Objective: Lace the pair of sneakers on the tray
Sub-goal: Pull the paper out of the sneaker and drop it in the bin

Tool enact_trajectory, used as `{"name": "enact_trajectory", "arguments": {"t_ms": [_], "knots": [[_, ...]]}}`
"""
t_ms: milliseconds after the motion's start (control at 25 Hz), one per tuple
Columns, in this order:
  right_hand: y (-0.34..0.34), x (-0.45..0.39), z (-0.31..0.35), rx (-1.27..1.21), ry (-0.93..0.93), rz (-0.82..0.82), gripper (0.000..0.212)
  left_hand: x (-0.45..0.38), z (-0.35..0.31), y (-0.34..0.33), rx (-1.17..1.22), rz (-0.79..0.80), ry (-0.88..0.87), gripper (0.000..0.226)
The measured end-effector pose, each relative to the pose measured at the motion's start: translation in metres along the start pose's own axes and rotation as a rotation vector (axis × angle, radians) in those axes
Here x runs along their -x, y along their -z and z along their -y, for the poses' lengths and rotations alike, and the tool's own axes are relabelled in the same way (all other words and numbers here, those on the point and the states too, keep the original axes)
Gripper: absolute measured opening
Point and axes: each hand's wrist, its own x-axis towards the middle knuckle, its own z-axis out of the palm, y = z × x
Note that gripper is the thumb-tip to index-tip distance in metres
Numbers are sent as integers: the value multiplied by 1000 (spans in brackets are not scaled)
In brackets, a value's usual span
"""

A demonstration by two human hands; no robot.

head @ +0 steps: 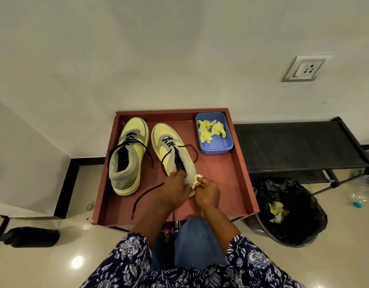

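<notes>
Two yellow-and-grey sneakers stand on a reddish-brown tray [239,163], toes pointing away from me. The left sneaker [128,156] has black laces loosely threaded through its front eyelets. The right sneaker [171,148] is laced only near the toe, and its loose black lace [146,193] trails across the tray floor towards me. My left hand [176,188] grips the heel collar of the right sneaker. My right hand [206,191] pinches a small yellow wad [198,178] at that heel. The heel itself is hidden behind both hands.
A blue plastic tub [220,146] holding crumpled yellow paper sits in the tray's far right corner. A bin lined with a black bag [289,215] stands right of the tray, under a black rack [300,146]. A dark object [31,236] lies on the floor at left.
</notes>
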Motion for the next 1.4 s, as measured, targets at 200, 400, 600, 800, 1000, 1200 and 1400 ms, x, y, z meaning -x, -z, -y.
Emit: {"name": "enact_trajectory", "arguments": {"t_ms": [200,400,600,800,1000,1200,1400], "knots": [[-4,4,7,-5,-20,30,30,12,-1,2,13,-64,88,23],[-8,-11,29,23,-28,108,35,18,6,8,-43,-41,74,17],[-7,-10,29,1,-40,172,29,22,5,10,-45,-26,138,25],[7,4,26,-18,-37,138,19,21,-9,17,-43,-53,215,29],[17,12,34,-102,-40,162,23,20,-35,19,-7,-157,223,27],[41,25,40,-204,-45,217,19,29,-57,14,352,-152,313,25],[71,35,34,-249,-42,205,19,37,-82,5,510,-109,306,13]]}}
